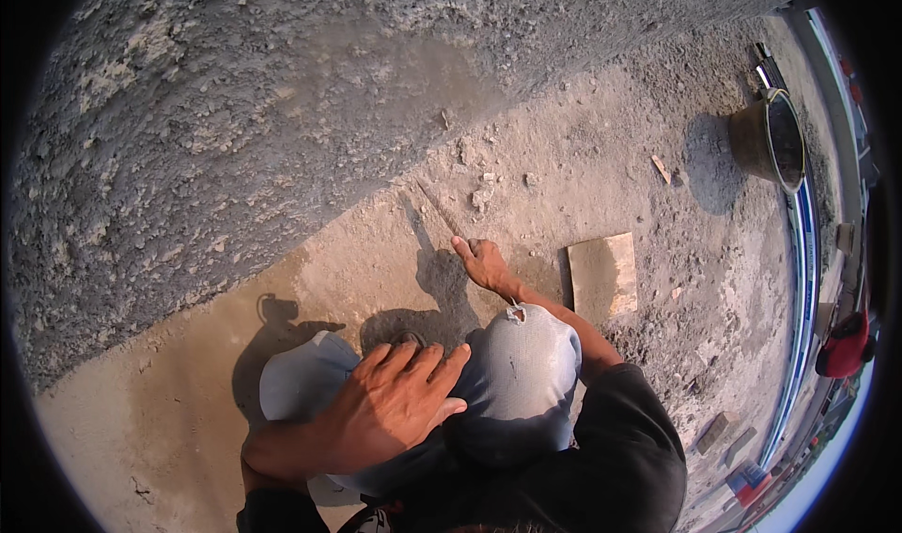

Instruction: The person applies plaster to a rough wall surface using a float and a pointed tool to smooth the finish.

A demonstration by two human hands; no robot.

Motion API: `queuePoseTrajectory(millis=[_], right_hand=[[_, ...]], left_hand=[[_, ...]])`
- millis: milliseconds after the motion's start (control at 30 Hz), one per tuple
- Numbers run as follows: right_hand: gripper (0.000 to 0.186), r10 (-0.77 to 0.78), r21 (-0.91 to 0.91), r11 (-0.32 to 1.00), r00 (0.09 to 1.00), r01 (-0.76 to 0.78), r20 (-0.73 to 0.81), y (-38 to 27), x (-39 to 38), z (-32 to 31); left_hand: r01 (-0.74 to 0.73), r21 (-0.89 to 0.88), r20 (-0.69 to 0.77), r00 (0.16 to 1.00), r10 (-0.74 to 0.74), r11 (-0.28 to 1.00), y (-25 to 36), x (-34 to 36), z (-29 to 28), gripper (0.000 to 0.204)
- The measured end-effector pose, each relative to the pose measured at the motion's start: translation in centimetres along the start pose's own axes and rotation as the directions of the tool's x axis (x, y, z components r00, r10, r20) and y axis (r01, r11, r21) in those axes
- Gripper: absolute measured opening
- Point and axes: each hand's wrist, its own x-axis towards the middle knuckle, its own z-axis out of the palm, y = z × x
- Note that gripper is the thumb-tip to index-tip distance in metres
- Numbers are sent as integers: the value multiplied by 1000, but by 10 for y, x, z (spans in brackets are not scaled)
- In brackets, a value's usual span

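A thin, blade-like tool (439, 210), possibly a trowel seen edge-on, is held in the right hand (486, 265), whose fingers are closed around its near end. The tool is pointed far and slightly left, toward the foot of the rough cement-rendered wall (188, 167); whether its tip touches wall or ground cannot be told. The left hand (395, 409) is carried palm down over the jeans (521, 373), with its fingers apart; no object is seen in it, though the palm is hidden.

The step in hand is judged to be low work along the base of the wall. For this, the blade is best kept at a shallow angle and drawn in short, even strokes, so that the coarse render is not gouged. The wrist should be kept loose and the grip firm, as loose rubble (482, 195) just right of the tip could jolt the edge. The left hand could be used for balance in the crouch. The square board (603, 275), lying to the right of the right hand, should be kept clear of the elbow's swing. The bucket (752, 140) is set well apart, far to the right.
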Motion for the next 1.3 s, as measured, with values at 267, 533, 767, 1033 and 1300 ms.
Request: queuePoseTrajectory(millis=[267, 533, 767, 1033, 1300], right_hand=[[67, -32, -109, 993, 999, 36, 40, -2, 7, -6], [66, -225, -86, 971, 974, 222, -27, 6, 8, 4], [63, -61, -134, 988, 987, 81, 146, 2, 3, -4], [63, -124, -147, 980, 988, 137, 94, -5, -1, -5], [63, -100, -100, 989, 991, 109, 91, 1, -2, 0]], left_hand=[[-23, 15, 36, 999, 23, 1000, 2, 6, -1, 52], [-6, 12, 32, 999, 6, 1000, -2, 6, 0, 52], [-6, -25, 47, 999, 7, 1000, 0, 5, 1, 52], [-44, -21, -5, 999, 44, 999, -4, 8, 1, 52], [-5, -28, 55, 998, 6, 1000, -4, 6, 0, 52]])
